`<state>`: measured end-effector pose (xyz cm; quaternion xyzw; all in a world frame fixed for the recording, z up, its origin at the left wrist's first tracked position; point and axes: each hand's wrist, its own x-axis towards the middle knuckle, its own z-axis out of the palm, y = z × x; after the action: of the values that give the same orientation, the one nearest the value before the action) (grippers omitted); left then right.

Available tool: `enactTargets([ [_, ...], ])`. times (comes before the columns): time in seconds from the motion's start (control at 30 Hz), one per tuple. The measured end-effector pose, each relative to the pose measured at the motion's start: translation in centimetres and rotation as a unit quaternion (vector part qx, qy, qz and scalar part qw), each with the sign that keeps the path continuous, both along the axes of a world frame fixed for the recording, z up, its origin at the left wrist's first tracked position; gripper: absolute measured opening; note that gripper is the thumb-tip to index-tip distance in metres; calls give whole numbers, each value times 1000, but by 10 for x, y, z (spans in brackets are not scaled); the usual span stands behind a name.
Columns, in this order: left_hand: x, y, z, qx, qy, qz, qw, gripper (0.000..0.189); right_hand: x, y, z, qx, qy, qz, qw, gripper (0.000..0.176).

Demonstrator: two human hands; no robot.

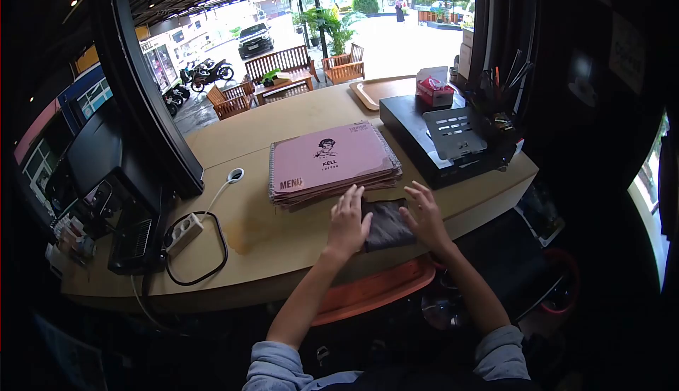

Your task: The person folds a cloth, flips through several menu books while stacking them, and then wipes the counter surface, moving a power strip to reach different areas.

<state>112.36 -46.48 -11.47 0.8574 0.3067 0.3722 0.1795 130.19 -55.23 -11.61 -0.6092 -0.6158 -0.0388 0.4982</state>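
Two flat, spread hands rest on a dark folded cloth near the front edge of the counter. The left hand covers its left edge and the right hand its right, neither gripping anything. Just behind, the pink menu stack reads "MENU" and "KELL"; its smaller print is illegible.

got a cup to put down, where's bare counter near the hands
Bare counter between the power strip and left hand, and beyond the menu stack toward the tray. Crowded right: black box, pen holder.
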Motion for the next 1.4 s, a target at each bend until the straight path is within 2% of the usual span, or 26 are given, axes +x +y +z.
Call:
enactTargets([
  [0.03, -1, -9, -10, 56, 71, 15, 996, 53, -3, 0, -6, 2, -1, 1, 1000, 41],
  [0.07, -4, -23, -18, 23, 146, -8, 989, 60, -9, -3, -17, -33, -43, 26, 998, 43],
  [0.1, -6, -35, -28, 40, 213, -6, 976, 61, -15, -7, -29, -68, -85, 51, 993, 45],
  [0.17, -6, -49, -45, 38, 266, 4, 963, 61, -17, -4, -53, -112, -116, 47, 986, 48],
  [0.23, -3, -49, -51, 52, 285, 14, 957, 61, -21, 1, -61, -166, -243, 20, 956, 49],
  [0.4, 11, -28, -58, 50, 310, 37, 949, 61, -12, 27, -64, -170, -188, 54, 966, 47],
  [0.6, 24, -10, -54, -13, 304, 38, 952, 64, 3, 49, -58, -183, -168, 85, 965, 46],
  [0.77, 2, -25, -42, -22, 272, 0, 962, 65, 2, 46, -54, -160, -164, 58, 972, 43],
  [0.83, -15, -37, -31, -32, 206, -68, 976, 65, 2, 47, -54, -143, -134, 65, 978, 42],
  [0.97, -58, -37, -19, -20, 108, -81, 991, 57, -1, 47, -52, -130, -91, 54, 986, 40],
  [1.0, -69, -38, -12, -3, 81, -60, 995, 50, 0, 47, -52, -143, -86, 55, 984, 44],
  [1.07, -94, -32, -13, -27, 57, -52, 997, 48, -1, 48, -50, -157, -82, 57, 982, 49],
  [1.13, -116, -31, -13, -52, 15, -29, 998, 43, -7, 44, -40, -183, -83, 56, 978, 64],
  [1.17, -126, -28, -17, -53, 14, -29, 998, 43, -13, 41, -35, -184, -84, 57, 978, 64],
  [1.23, -142, -20, -22, -89, 10, -25, 996, 41, -26, 38, -27, -244, -147, 24, 958, 75],
  [1.27, -149, -17, -25, -91, 8, -23, 996, 41, -34, 38, -26, -232, -227, -11, 946, 71],
  [1.37, -167, -11, -22, -87, -8, -15, 996, 38, -41, 53, -41, -244, -219, -54, 943, 62],
  [1.4, -174, -10, -22, -90, -10, -10, 996, 38, -43, 56, -42, -237, -204, -57, 948, 53],
])
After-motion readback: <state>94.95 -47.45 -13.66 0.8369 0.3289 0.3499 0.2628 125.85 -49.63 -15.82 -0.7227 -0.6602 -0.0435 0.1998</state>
